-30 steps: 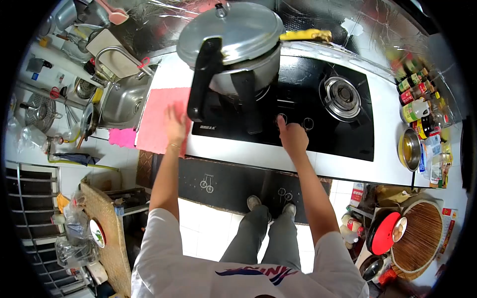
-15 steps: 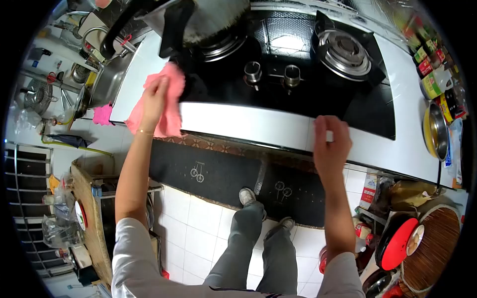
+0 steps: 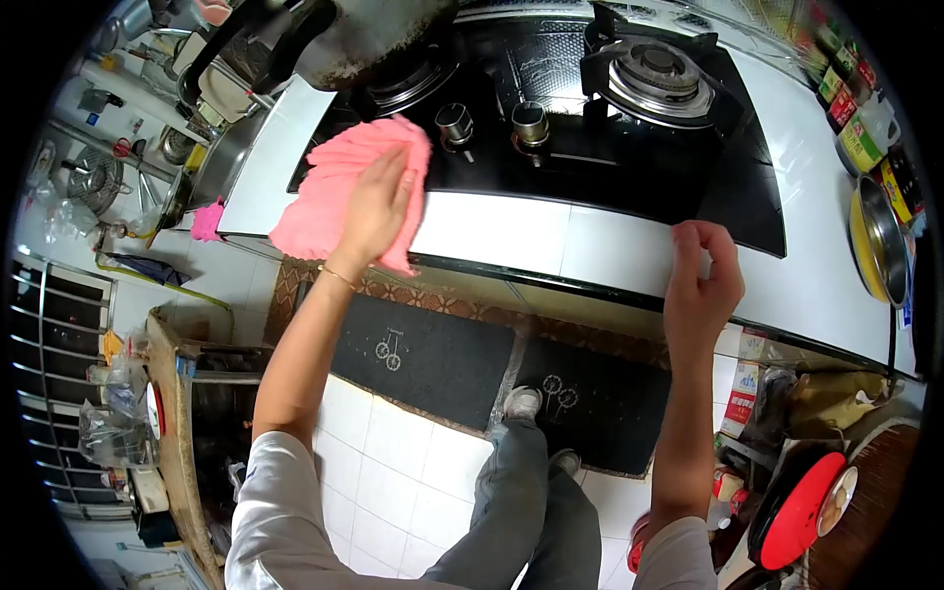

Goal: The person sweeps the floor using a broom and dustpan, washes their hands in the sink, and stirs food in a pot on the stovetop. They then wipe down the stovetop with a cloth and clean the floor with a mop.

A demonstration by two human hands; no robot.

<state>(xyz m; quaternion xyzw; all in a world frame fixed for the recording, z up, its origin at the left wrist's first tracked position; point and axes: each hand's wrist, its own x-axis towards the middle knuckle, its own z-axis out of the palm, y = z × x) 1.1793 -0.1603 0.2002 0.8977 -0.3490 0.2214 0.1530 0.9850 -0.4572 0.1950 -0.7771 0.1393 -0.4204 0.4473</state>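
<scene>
My left hand (image 3: 377, 211) presses on a crumpled pink cloth (image 3: 329, 197) that covers the front left corner of the black glass stove (image 3: 590, 182) and the white counter edge. Its fingers are together on the cloth. Over the counter's front edge, right of the middle, my right hand (image 3: 704, 265) is raised with fingers curled and nothing visible in them. A large metal pot (image 3: 369, 39) with black handles stands on the left burner. Two metal knobs, a left one (image 3: 454, 125) and a right one (image 3: 530, 125), stick up from the stove.
The right burner (image 3: 661, 74) holds nothing. A metal bowl (image 3: 877, 241) and several bottles (image 3: 865, 133) line the counter's right end. The sink (image 3: 231, 157) lies at the left. Below are a dark floor mat (image 3: 423, 349) and a red lid (image 3: 801, 511).
The cloth, flat on the counter at first, is now bunched and has moved right onto the stove corner under my left hand. My right hand has left the knobs and moved right and back.
</scene>
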